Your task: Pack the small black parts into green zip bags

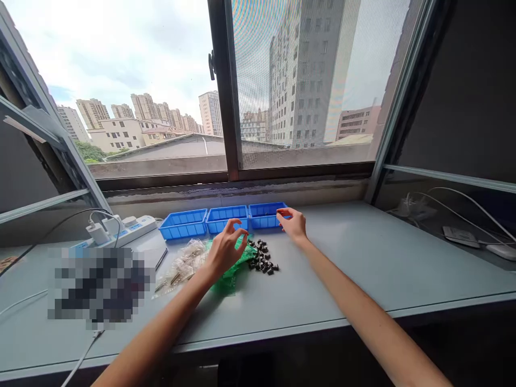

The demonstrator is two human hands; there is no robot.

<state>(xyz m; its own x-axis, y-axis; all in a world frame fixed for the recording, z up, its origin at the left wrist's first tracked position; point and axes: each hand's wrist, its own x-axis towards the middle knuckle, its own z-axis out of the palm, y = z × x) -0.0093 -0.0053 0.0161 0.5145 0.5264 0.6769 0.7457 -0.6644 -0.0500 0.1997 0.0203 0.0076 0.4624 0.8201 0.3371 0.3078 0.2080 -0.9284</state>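
My right hand [294,224] is at the right-hand blue bin [258,221], its fingertips over the bin's right side. Thumb and fingers pinch a small black part [279,212], mostly covered by the fingers. My left hand [228,246] hovers above a green plastic bag [229,280], fingers bent and apart with nothing between them. Beside the bag, a loose pile of small black parts [264,257] lies on the table. Left of my left hand are clear plastic bags [183,266] with small pieces inside.
Two more blue bins, the middle one [226,215] and the left one [183,226], line up along the window wall. A white power strip [137,228] with plugs and a blurred-out dark object [100,285] are at left. The grey table [363,252] extends right, towards cables.
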